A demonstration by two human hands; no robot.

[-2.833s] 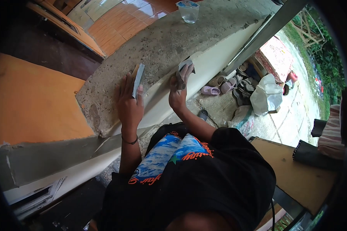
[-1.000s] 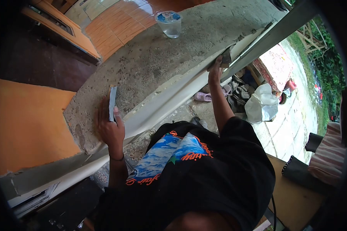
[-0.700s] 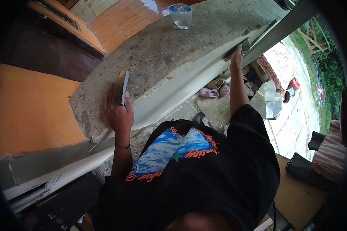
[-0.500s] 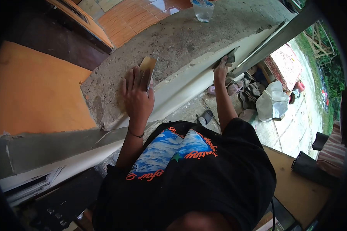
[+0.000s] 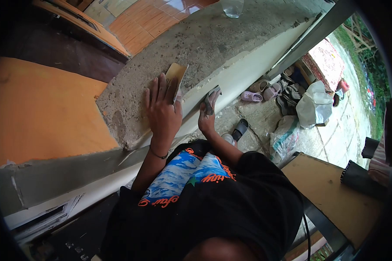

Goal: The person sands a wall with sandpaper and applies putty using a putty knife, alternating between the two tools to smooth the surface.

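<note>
My left hand rests on the rough concrete ledge, its fingers stretched along a bent brown sheet and its thumb by the sheet's near edge. The sheet stands partly raised at the ledge's rim. To the right, my right hand grips a thin grey piece against the white side face of the ledge. Its fingers are partly hidden behind that piece, and its exact kind is unclear.
A clear cup stands at the ledge's far side. Shoes, a white bag and a plastic sack lie on the ground at right. A wooden board is near at lower right; a metal post rises beyond.
My right hand has come back along the side face with the grey piece, closer to my left hand. My left hand keeps its place on the ledge. The view has shifted slightly.
</note>
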